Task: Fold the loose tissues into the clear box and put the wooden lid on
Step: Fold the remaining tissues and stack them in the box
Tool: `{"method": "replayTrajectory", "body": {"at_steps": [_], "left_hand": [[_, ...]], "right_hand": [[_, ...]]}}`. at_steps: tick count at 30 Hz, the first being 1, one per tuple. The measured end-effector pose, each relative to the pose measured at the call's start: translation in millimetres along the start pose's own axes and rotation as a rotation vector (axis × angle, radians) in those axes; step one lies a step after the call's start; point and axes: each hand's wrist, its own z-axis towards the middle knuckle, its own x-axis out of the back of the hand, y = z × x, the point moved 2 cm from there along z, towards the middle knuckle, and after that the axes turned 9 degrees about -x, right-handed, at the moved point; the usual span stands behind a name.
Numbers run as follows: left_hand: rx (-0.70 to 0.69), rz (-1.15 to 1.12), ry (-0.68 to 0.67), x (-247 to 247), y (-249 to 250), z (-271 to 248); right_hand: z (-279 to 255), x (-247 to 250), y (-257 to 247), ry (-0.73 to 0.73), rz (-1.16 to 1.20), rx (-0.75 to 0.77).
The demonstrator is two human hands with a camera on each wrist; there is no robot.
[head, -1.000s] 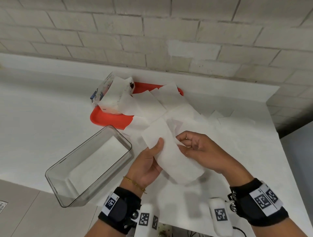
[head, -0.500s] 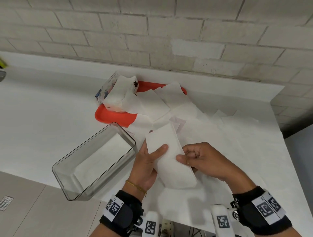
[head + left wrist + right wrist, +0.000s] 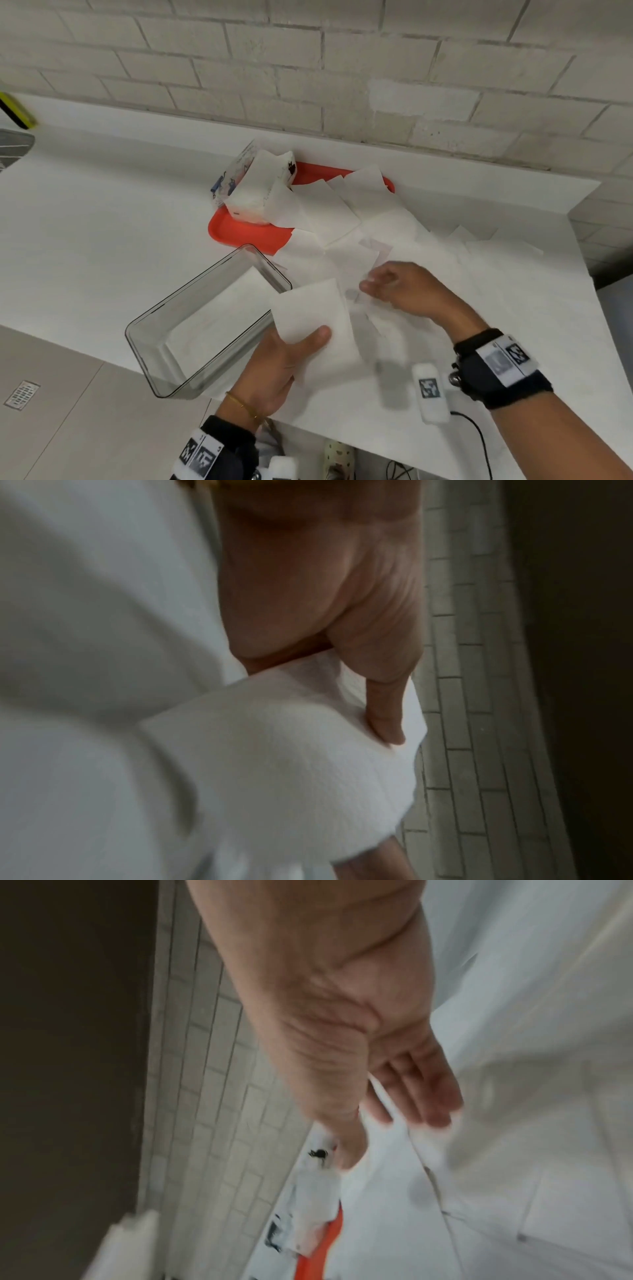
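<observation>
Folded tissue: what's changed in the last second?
The right hand has let go of the folded tissue and moved away toward the loose tissues. The left hand alone holds it now, carried toward the clear box. Box and red tray stayed put.

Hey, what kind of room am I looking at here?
Probably a utility or kitchen-type room: a white counter against a painted brick wall, a tiled floor with a floor drain.

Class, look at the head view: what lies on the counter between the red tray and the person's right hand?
Loose tissues, overlapping, cover the stretch from the red tray to the right hand; the head view shows this.
</observation>
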Motion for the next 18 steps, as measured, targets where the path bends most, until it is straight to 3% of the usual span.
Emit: {"method": "replayTrajectory", "body": {"at_steps": [2, 5, 8, 13, 18], "left_hand": [[-0.019, 0.177, 0.012, 11.0, 12.7, -6.8], [-0.042, 0.351, -0.026, 18.5, 25.3, -16.2], [-0.035, 0.386, -0.059, 20.9, 28.2, -21.6], [-0.051, 0.435, -0.074, 19.5, 29.0, -21.2], [-0.089, 0.421, -0.063, 14.0, 34.3, -14.0]], "right_hand": [[29.6, -3.6, -5.1, 0.180, -0.161, -0.068], [64.3, -14.6, -11.8, 0.281, -0.287, -0.169], [81.8, -19.1, -17.6, 0.373, -0.353, -0.246], [90.0, -15.6, -22.2, 0.374, -0.397, -0.295], [73.1, -2.6, -29.2, 0.340, -0.181, -0.139]]}}
